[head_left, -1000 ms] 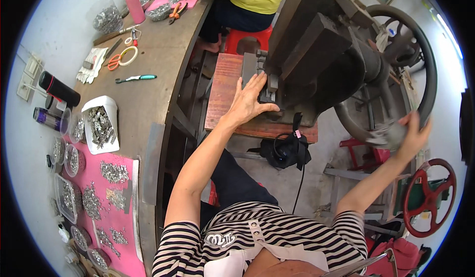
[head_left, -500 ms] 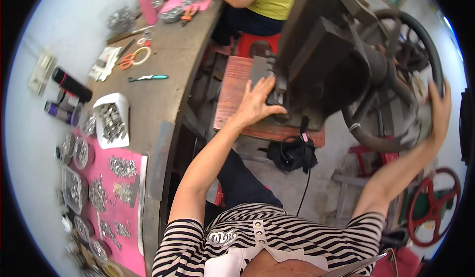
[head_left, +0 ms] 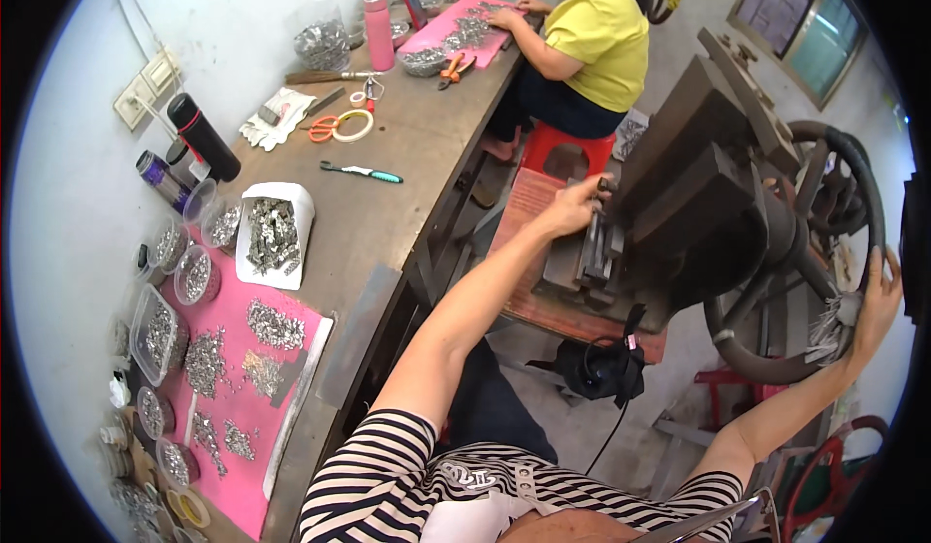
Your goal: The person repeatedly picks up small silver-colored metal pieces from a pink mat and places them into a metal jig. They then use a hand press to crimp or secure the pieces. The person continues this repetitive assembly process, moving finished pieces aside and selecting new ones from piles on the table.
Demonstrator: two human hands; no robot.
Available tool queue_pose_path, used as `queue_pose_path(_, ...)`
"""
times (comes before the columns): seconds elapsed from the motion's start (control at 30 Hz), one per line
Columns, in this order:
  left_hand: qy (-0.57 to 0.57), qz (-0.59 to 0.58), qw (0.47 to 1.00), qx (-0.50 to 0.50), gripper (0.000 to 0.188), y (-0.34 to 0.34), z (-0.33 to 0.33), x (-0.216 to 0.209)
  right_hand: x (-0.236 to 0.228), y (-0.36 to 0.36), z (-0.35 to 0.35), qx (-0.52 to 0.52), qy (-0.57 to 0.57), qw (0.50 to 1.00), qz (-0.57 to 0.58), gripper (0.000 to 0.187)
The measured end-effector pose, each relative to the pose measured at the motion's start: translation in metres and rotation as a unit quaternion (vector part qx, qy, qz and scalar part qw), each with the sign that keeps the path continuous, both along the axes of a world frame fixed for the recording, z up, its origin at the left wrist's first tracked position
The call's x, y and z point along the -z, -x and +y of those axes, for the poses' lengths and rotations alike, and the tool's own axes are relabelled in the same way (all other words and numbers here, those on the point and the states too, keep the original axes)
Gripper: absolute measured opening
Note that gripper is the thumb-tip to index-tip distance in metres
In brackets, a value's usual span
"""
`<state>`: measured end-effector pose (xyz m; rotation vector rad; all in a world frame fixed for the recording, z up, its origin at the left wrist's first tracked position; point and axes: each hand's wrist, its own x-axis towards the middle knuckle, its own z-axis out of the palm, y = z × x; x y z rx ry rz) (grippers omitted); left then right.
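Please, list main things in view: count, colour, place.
workbench: one, brown, left
mats: two, pink, on workbench
tubs: several, clear, workbench's left
metal pieces: many, silver, workbench
tray: one, white, workbench
toothbrush: one, turquoise-white, workbench
scissors: one, orange, workbench
pliers: one, orange, workbench
pink bottle: one, pink, workbench
press: one, dark, right of centre
press wheel: one, dark, press's right side
board: one, red-brown, under press
co-worker: one, yellow top, at workbench
stool: one, red, under co-worker
left hand: one, bare, at press
right hand: one, bare, on press wheel
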<state>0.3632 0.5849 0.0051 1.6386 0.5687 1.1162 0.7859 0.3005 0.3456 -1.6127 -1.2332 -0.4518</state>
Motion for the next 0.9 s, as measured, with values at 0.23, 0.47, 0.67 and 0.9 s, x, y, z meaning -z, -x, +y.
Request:
queue_pose_path(0.23, -0.178, 0.273, 0.945, -0.04, 0.043, 0.044, -0.061, -0.047, -0.031, -0.047, 0.01, -0.04, 0.044, 0.996, -0.069, 0.048)
queue_pose_path(0.47, -0.314, 0.237, 0.908, -0.146, 0.029, 0.038, -0.11, -0.039, -0.022, 0.011, 0.008, 0.073, -0.067, 0.991, -0.095, 0.036)
queue_pose_path(0.67, -0.288, 0.248, 0.884, -0.272, 0.029, 0.115, -0.189, -0.043, 0.152, 0.265, 0.017, -0.365, 0.079, 0.919, -0.125, 0.036)
queue_pose_path(0.9, -0.17, 0.335, 0.784, -0.495, 0.026, 0.232, -0.335, -0.062, 0.257, 0.434, 0.058, -0.671, 0.182, 0.718, -0.035, 0.05)
